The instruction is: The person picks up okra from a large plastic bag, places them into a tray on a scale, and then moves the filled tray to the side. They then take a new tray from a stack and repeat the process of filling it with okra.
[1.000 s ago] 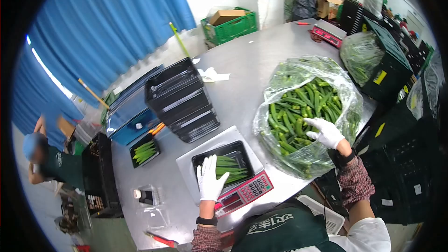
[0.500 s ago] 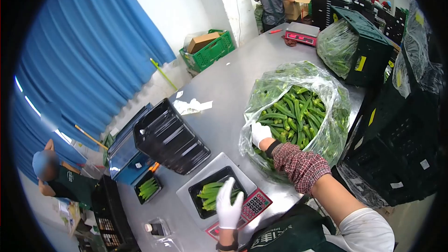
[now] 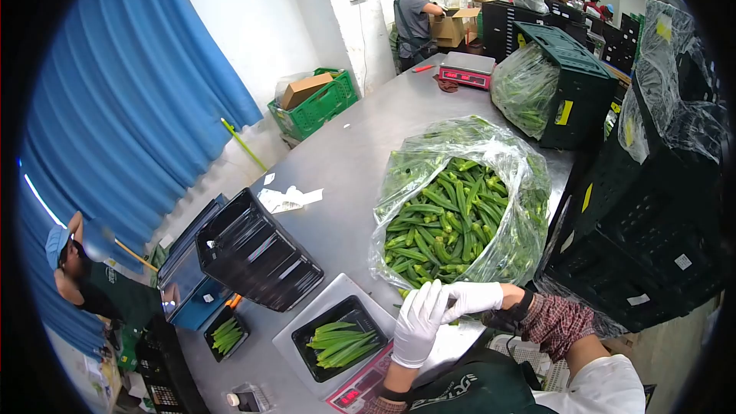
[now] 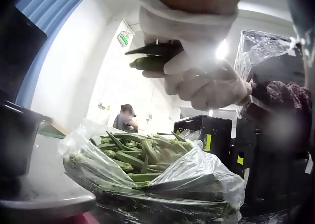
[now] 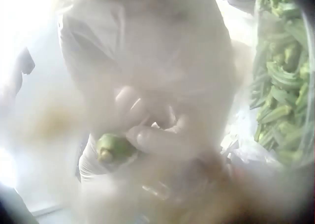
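A: Which step, any guesses? And grip status?

B: Probably evening up a small handful of slim ridged green pods (image 4: 147,63) for packing. Held over the near edge of the big clear plastic bag (image 3: 527,207), white-gloved right hand (image 3: 471,299) with fingers curled round them. White-gloved left hand (image 3: 418,324) right up against it, but can't tell whether gripping too.

A: Next move?

B: Would say: swing left to the rectangular black plastic tray (image 3: 349,311) on the silver-topped red scale (image 3: 379,313), lay the handful in parallel with the row (image 3: 341,345) there, then check the readout. Easy on the pods, no crushing.

A: Counts pls?

B: Hands: two. Trays with pods: two, counting the other black plastic tray (image 3: 232,314) on the shiny metal table (image 3: 307,161). Scales: two, including the far red-sided scale (image 3: 466,69). Bags of greens: two, second clear bag (image 3: 525,84) in a dark crate (image 3: 586,92). Tall black tray stack (image 3: 261,257): one, layers uncountable. Pods in hand: two at least. Pods in the big bag: loads, no chance of counting.
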### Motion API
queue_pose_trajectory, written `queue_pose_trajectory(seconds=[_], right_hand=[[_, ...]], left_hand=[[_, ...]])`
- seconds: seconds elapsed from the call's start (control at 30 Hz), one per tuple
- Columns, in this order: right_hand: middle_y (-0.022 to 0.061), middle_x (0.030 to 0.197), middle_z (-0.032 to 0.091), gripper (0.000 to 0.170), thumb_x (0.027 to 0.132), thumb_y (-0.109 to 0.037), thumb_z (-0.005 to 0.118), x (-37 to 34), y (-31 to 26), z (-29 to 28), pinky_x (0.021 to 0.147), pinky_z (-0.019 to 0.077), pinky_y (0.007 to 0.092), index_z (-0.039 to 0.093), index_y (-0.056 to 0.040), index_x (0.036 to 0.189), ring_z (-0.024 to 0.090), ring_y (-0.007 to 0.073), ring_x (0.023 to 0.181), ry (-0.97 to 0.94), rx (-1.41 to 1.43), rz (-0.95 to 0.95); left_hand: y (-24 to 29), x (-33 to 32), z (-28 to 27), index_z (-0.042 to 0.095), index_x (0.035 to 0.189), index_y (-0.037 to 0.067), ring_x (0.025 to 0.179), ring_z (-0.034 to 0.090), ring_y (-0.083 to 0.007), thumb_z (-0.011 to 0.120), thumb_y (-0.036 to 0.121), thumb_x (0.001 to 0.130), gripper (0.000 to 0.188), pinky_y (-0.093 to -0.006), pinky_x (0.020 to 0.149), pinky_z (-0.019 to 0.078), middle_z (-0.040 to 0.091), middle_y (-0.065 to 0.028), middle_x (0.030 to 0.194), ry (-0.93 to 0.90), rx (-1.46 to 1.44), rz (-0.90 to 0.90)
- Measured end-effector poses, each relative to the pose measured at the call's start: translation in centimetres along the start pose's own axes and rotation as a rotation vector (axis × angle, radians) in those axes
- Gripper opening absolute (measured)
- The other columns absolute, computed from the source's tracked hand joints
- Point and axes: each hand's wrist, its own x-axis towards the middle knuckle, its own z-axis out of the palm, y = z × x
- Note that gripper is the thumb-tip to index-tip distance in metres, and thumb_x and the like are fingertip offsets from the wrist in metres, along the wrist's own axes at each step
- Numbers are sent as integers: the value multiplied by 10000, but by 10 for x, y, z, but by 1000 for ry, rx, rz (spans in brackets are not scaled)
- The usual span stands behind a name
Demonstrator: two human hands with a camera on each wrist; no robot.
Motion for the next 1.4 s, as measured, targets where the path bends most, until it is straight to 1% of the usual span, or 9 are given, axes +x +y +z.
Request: queue_pose_trajectory(seconds=[0.17,0.33,0.47,0.57,0.67,0.83,1.1,1.3,1.4], right_hand=[[-35,921,613,397,894,-184,654,-15,1,19,711,444,234,589,-2,1241,513,57,779,205,742,229],[-52,910,558,503,879,-151,654,-12,-37,7,718,453,206,517,-76,1357,484,35,742,600,419,110],[48,968,614,375,882,-228,625,19,-22,23,730,502,273,599,-166,1251,616,207,785,575,-661,-270],[71,973,600,314,863,-334,618,35,-33,-3,679,529,364,635,-182,1137,629,268,806,337,-794,-213],[122,954,613,338,810,-357,658,64,-34,-75,682,524,399,641,-100,1029,637,306,811,725,-1014,-17],[204,1058,639,507,638,-331,783,116,56,-164,788,536,385,671,-40,1037,662,310,952,579,-1072,662],[120,968,707,284,755,-238,666,67,-1,-152,721,533,404,714,-102,999,690,301,879,408,-1173,641],[86,828,568,313,710,-208,683,35,-62,-51,616,501,378,543,-71,953,613,288,708,295,-1310,-471],[70,941,491,248,754,-152,597,30,-63,-10,656,498,362,491,-70,963,581,266,805,154,-1360,-504]], left_hand=[[5,-1,-15,570,1246,3,1159,571,-314,546,-83,715,538,-427,989,446,591,-163,1249,65,-133,-46],[2,-10,-11,346,1418,-33,1230,521,-286,477,-85,862,573,-381,1024,431,501,-210,1353,432,-1012,-844],[-18,-25,12,304,1428,-12,1298,434,-325,466,10,897,556,-478,1057,385,452,-211,1375,505,-1930,-1072],[-33,-40,22,369,1403,23,1212,490,-297,459,2,874,538,-454,1041,389,498,-166,1320,558,-1869,-1209],[-28,-37,4,396,1375,46,821,509,-182,531,6,910,486,-332,822,449,528,-59,878,583,-2012,-1274],[-22,-43,0,366,1393,30,867,537,-200,499,-24,903,511,-338,848,452,551,-94,916,508,-2204,-1303],[-20,-46,5,448,1329,9,915,546,-219,540,48,899,441,-360,892,448,570,-96,969,409,-2161,-1345],[-14,-39,21,450,1349,17,1057,562,-286,542,225,925,482,-427,931,446,596,-135,1136,154,-2385,-1193],[-23,-59,34,485,1287,4,1078,560,-301,555,212,894,451,-431,951,443,592,-160,1154,54,-2388,-1011]])
